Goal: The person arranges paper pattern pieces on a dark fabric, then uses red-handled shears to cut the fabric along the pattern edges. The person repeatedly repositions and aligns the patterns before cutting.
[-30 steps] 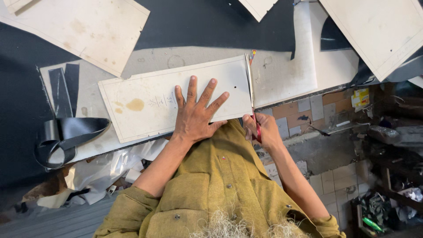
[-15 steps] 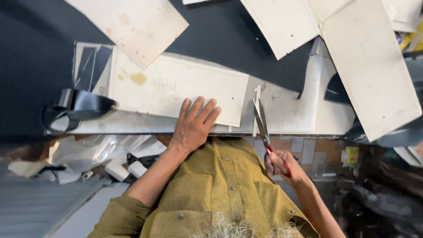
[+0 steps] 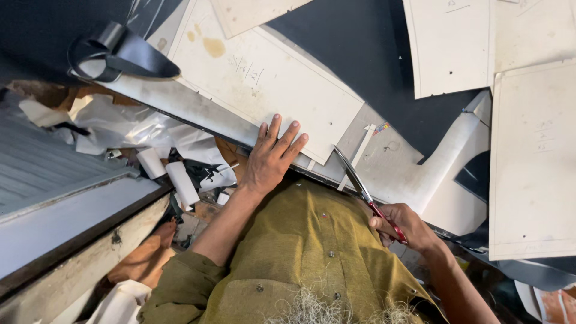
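Head view: left hand [image 3: 273, 156] laid flat, fingers spread, pressing down the near corner of a stained pale pattern card [image 3: 270, 78]. Right hand [image 3: 405, 227] closed around the red handles of the scissors [image 3: 360, 183], blades drawn almost together and aimed up at the card's lower right corner, tips just beside its edge. Card lying on a grey-white sheet [image 3: 414, 174], that sheet in turn spread over black material [image 3: 360, 48] at the bench edge, close against the olive shirt. Judged as the cutting step, with the card held as a guide and the scissors poised at the sheet beside it. Next move seemingly calling for firm downward pressure from the flat palm so the card cannot slide, and for blades opened and fed close along the card's edge without nicking it. Counted: one pair of scissors; five pale cards at least, namely the held one, one at top centre [image 3: 252, 12], two at upper right [image 3: 447, 48] [image 3: 534, 30], and one large at far right [image 3: 531, 162]; one looped black strap [image 3: 120, 54]; two small white rolls [image 3: 180, 180] below the bench.
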